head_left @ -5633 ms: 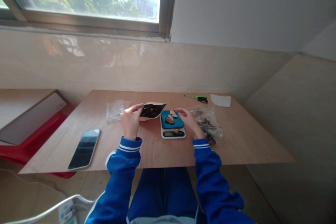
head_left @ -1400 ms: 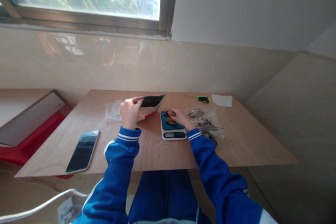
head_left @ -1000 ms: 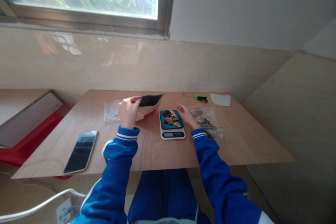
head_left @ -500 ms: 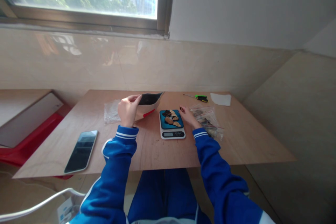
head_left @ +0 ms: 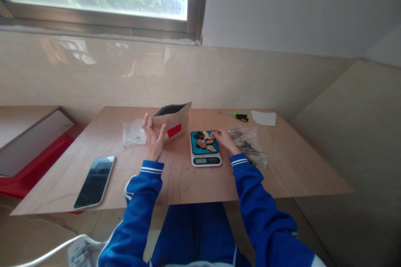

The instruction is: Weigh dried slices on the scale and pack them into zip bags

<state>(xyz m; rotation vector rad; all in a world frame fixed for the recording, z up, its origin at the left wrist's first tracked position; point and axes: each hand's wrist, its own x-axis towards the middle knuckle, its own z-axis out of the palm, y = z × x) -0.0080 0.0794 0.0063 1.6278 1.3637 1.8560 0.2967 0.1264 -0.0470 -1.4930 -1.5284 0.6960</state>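
Observation:
A kraft paper pouch (head_left: 175,119) with a red label stands upright, its dark-lined mouth open. My left hand (head_left: 154,139) is at its left side, thumb and fingers spread apart, not gripping it. A digital kitchen scale (head_left: 194,162) with a blue top carries several dried brown and dark slices (head_left: 202,144). At the right edge of that top, my right hand (head_left: 223,138) has its fingertips pinched on a small dried slice (head_left: 213,135). Just right of this hand lie clear zip bags (head_left: 250,146) with dark dried pieces inside, partly covered by my wrist.
A crumpled clear plastic bag (head_left: 133,133) lies left of the pouch. A phone (head_left: 95,182) rests near the front left edge. Two screwdrivers (head_left: 239,116) and a white paper piece (head_left: 263,118) lie at the back right. A wall closes off the table's far side.
My left hand has let go of the pouch rim and opened, moving slightly down; the pouch now stands more upright. My right hand has brought its small piece onto the scale's right edge.

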